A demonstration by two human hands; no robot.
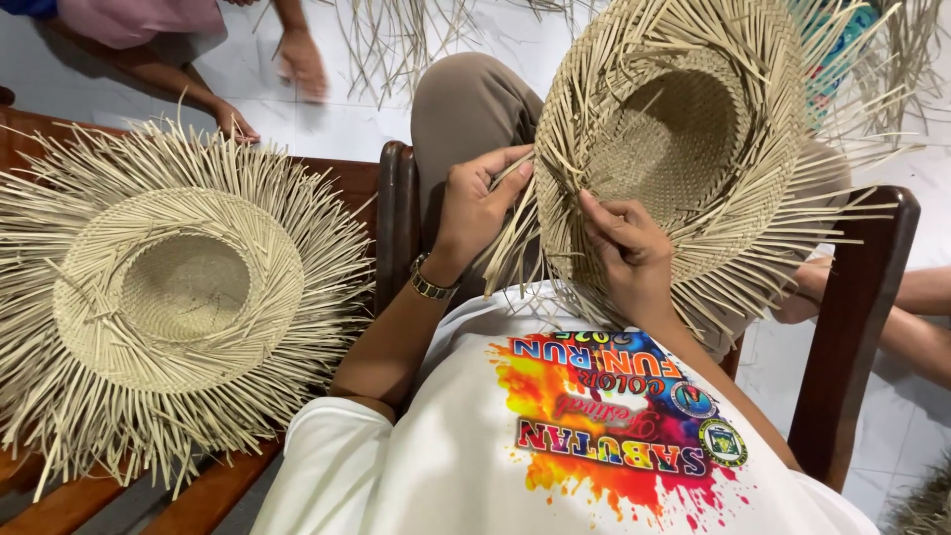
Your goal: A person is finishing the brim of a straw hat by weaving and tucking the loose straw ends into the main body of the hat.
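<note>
A half-woven straw hat (pixel 684 139) rests on my lap, crown turned away, with loose strips sticking out all around its brim. My left hand (pixel 475 203) pinches several straw strips at the brim's near left edge; a metal watch sits on that wrist. My right hand (pixel 626 248) presses its fingers onto the woven brim just right of the left hand, holding strips down. Both hands touch the same hat.
A second unfinished straw hat (pixel 178 292) lies on a wooden bench (pixel 213 495) to my left. I sit in a dark wooden chair (pixel 852 327). Another person's hands (pixel 302 59) work loose straw (pixel 396 40) on the white tiled floor ahead; someone's arm (pixel 911 317) is at right.
</note>
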